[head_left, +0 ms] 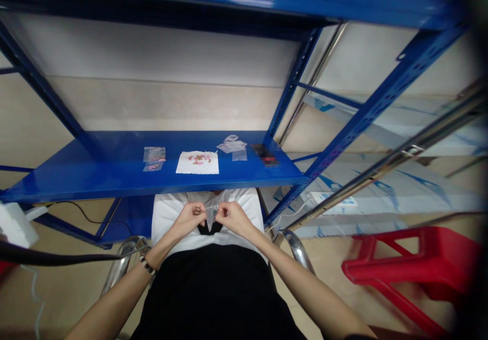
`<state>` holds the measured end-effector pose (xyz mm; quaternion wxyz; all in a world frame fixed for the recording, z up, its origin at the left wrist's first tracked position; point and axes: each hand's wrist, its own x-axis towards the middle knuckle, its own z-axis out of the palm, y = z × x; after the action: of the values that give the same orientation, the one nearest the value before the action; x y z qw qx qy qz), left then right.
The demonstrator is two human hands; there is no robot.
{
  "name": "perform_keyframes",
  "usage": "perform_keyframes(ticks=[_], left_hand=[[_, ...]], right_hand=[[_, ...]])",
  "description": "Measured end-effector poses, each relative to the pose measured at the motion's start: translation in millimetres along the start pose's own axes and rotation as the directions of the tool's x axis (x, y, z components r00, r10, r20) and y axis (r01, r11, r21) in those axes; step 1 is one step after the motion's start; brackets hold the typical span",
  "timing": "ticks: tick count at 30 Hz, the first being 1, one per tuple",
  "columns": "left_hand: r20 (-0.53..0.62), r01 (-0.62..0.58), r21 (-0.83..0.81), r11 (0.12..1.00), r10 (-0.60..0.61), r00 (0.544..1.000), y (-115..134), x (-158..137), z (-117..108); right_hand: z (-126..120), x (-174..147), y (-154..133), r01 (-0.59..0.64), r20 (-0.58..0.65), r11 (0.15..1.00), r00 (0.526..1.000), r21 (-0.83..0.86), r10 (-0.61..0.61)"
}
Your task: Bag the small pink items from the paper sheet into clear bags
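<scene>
Over my lap, just below the shelf's front edge, I hold a small clear plastic bag (210, 218) between both hands. My left hand (192, 214) pinches its upper left side. The upper right side is pinched by my right hand (229, 215). On the blue shelf ahead lies a white cloth or paper sheet (183, 165) with several small pink and brownish pieces (199, 159) on it. To its left are small plastic bags (154, 157) with pinkish pieces inside. Clear, seemingly unfilled bags (232, 146) lie in a loose pile to its right.
A blurred-out dark and red item (266, 154) lies near the right end of the blue shelf (114, 175). Blue uprights (324, 147) frame it. A red plastic stool (412, 258) stands at right, and chair armrests (297, 251) flank me. A cable (84, 218) hangs below left.
</scene>
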<state>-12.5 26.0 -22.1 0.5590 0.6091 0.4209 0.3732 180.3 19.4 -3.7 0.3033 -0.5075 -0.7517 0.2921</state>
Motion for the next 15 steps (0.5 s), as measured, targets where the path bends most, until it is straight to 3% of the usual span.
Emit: perform_keyframes(ticks=[4,7,9,12,15], left_hand=[[0.007,-0.063,0.148,0.987,0.063,0.998,-0.4,-5.7,10.9],[-0.032,-0.09,0.23,0.969,0.1,0.994,-2.5,-5.1,19.6],[-0.075,-0.099,0.303,0.948,0.128,0.989,-2.5,-4.5,22.1],[-0.087,-0.131,0.355,0.925,0.173,0.981,3.1,-7.0,21.8],[-0.077,-0.147,0.247,0.958,0.171,0.982,11.5,-11.2,15.8]], right_hand=[[12.5,-5.1,2.7,0.02,0.036,0.971,0.999,0.239,-0.029],[22.6,-2.5,11.6,-0.124,0.24,0.86,0.971,0.494,0.002],[25.7,1.1,18.1,-0.219,0.298,0.82,0.952,0.529,0.062],[22.9,5.1,23.0,-0.232,0.216,0.837,0.966,0.495,0.14],[11.5,5.4,18.7,-0.203,0.157,0.817,0.978,0.539,0.14]])
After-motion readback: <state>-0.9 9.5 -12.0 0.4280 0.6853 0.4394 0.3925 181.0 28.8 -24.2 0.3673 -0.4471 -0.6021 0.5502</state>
